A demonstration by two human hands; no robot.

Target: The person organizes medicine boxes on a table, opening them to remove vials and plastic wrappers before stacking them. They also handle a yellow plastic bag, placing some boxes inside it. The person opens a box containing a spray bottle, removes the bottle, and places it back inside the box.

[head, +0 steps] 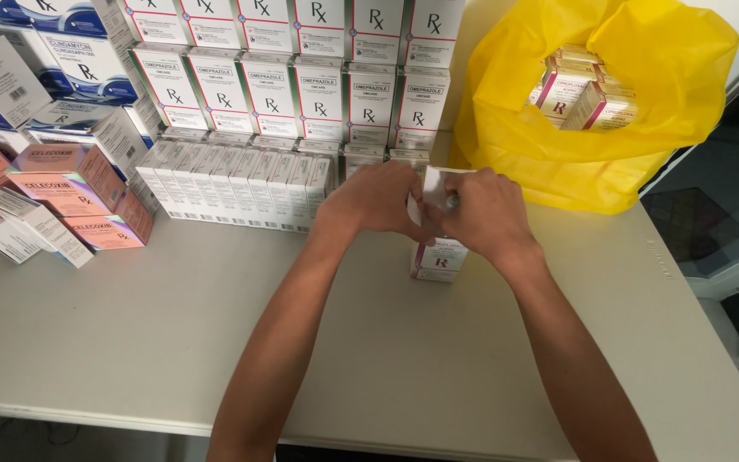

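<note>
A small white medicine box [438,259] with a magenta stripe stands upright on the white table [130,342], its top flap open. My left hand [375,201] grips the box's top from the left. On the right side, my right hand [487,214] closes over the same top and the raised white flap [432,184]. Both hands meet above the box and hide most of its upper half.
A yellow plastic bag [592,162] holding several similar magenta-striped boxes [579,94] sits at the back right. Stacks of white and green boxes [301,94] line the back, with a low row [233,184] in front. Pink boxes [70,197] lie at left.
</note>
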